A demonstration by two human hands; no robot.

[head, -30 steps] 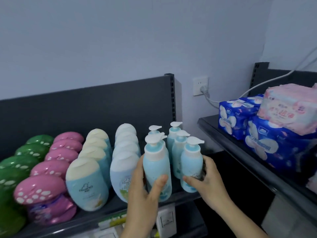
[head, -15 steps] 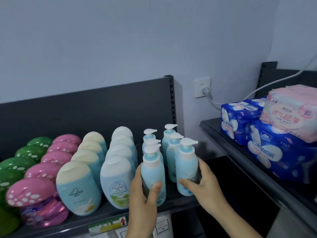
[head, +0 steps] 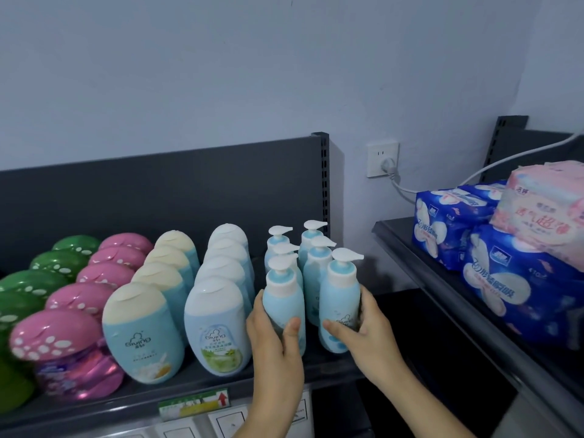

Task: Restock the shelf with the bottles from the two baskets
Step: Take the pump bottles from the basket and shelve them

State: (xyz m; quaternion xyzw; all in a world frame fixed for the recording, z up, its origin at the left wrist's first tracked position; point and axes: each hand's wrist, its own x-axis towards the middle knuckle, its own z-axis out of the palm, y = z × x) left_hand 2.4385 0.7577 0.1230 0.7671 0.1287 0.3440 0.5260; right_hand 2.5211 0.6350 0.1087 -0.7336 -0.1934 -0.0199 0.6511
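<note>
Head view: your left hand (head: 274,344) wraps one pale-blue plastic pump bottle (head: 283,306) and your right hand (head: 368,330) another (head: 339,306), both upright on the dark grey metal shelf (head: 132,403).

Front pump bottles (head: 284,308) now upright on the shelf (head: 189,396), farther back.

On the shelf (head: 189,396), two rows of pump bottles (head: 311,248) stand rightmost, rows of capped bottles (head: 218,324) to their left; packets (head: 448,222) sit on the neighbouring shelf (head: 410,263) right.
</note>
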